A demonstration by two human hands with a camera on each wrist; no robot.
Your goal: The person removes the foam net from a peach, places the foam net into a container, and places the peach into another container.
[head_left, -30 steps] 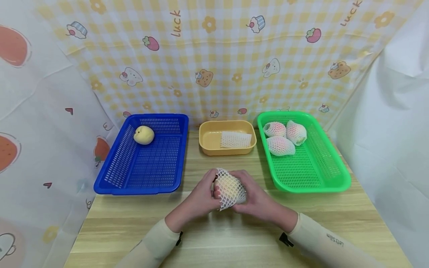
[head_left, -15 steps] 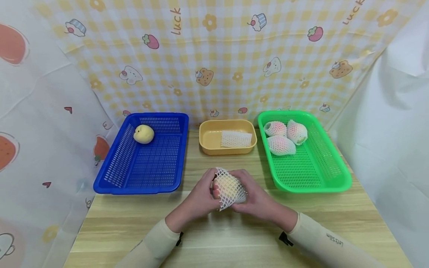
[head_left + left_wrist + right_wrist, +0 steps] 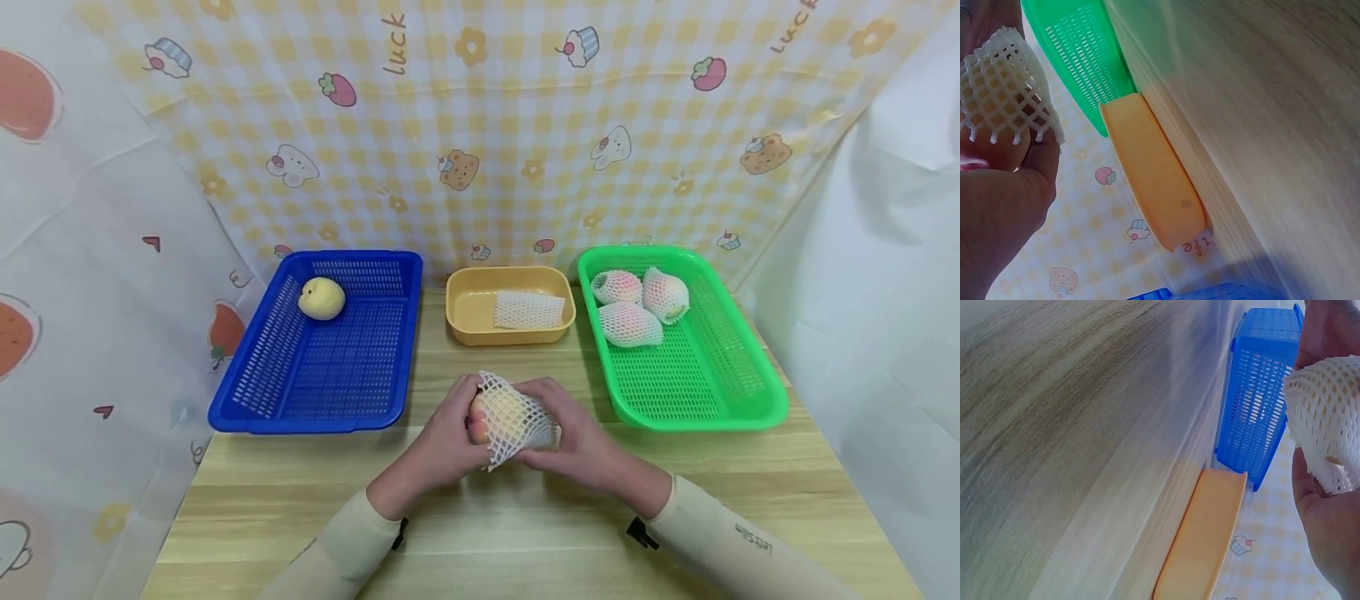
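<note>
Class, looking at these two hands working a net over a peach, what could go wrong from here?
The net leaves one end of the peach bare, so it may slip back off if pulled the wrong way. Its mesh is stretched open over the fruit, so a hard tug might tear a strand. If the left hand or right hand loosens, the peach could drop onto the table and bruise.

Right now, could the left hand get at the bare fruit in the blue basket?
Probably not while the left hand grips the netted fruit. Freed, it likely could: the blue basket is open on top, and nothing appears to block the way to the bare fruit.
</note>
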